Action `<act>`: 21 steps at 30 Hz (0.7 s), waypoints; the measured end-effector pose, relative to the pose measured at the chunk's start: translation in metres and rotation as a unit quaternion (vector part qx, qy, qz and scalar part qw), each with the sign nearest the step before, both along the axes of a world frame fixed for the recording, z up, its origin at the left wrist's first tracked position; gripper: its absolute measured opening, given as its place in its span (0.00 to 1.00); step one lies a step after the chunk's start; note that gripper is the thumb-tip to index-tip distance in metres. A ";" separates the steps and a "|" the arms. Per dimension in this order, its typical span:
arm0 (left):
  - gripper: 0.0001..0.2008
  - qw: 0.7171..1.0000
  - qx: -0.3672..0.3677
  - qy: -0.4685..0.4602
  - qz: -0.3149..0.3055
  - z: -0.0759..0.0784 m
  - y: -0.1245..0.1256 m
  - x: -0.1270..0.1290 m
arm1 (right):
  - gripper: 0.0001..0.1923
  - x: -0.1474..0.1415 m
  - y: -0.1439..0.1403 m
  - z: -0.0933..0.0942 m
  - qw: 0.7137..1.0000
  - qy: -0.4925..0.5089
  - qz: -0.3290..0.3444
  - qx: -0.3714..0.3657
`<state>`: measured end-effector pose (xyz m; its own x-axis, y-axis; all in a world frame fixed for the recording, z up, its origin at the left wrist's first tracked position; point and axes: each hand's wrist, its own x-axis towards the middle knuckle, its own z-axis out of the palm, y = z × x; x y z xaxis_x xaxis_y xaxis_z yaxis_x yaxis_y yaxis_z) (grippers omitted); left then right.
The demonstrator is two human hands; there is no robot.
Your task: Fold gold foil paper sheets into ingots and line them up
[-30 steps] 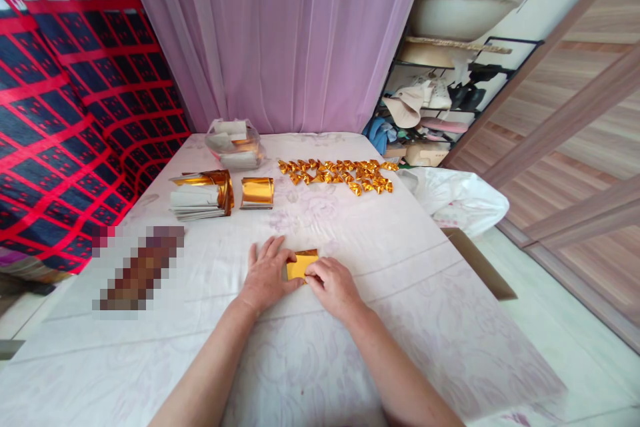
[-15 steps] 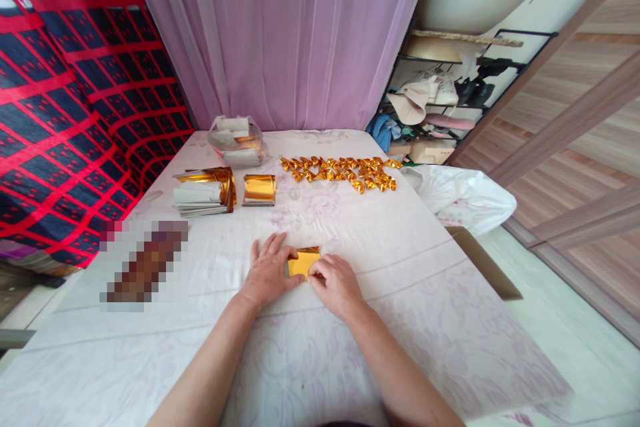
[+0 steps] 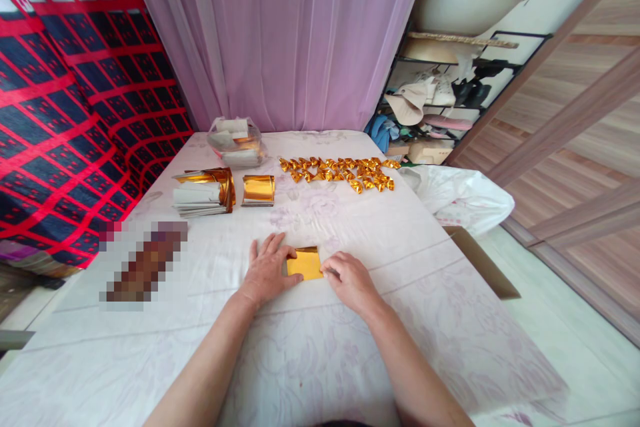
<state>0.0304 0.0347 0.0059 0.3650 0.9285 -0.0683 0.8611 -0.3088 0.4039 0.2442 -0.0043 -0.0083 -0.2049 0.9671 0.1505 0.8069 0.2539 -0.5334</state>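
Observation:
A sheet of gold foil paper (image 3: 305,264) lies on the cloth-covered table between my hands, its far edge showing a darker strip. My left hand (image 3: 266,268) rests at the paper's left side with fingers spread, thumb and forefinger touching it. At the lower right corner of the sheet, my right hand (image 3: 351,281) is closed, its thumb and fingertips pinched at the edge. Farther off stand a small stack of gold foil papers (image 3: 259,189) and a larger stack of foil papers (image 3: 203,197). Several twisted gold foil pieces (image 3: 340,168) lie in rows beyond.
A clear plastic bag (image 3: 235,140) with more papers sits at the far left. White plastic (image 3: 460,197) and a cardboard piece (image 3: 483,263) are off the table's right edge. A blurred patch (image 3: 145,263) covers something at left. Behind hangs a purple curtain (image 3: 280,40); shelves stand right.
My right hand has slid to the right along the near edge of the foil paper, uncovering more of it. The left hand has stayed in place.

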 end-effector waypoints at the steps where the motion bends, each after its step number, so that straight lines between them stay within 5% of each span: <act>1: 0.17 1.000 0.000 0.000 0.000 0.000 0.000 0.000 | 0.11 -0.001 0.000 0.001 1.000 0.013 0.001 0.000; 5: 0.17 1.000 -0.002 0.003 0.000 0.000 0.000 0.000 | 0.09 -0.012 0.001 0.001 0.998 0.064 -0.002 0.014; 21: 0.20 0.999 0.018 0.024 0.029 0.001 -0.006 0.013 | 0.06 -0.029 -0.002 -0.007 0.999 -0.024 -0.012 0.043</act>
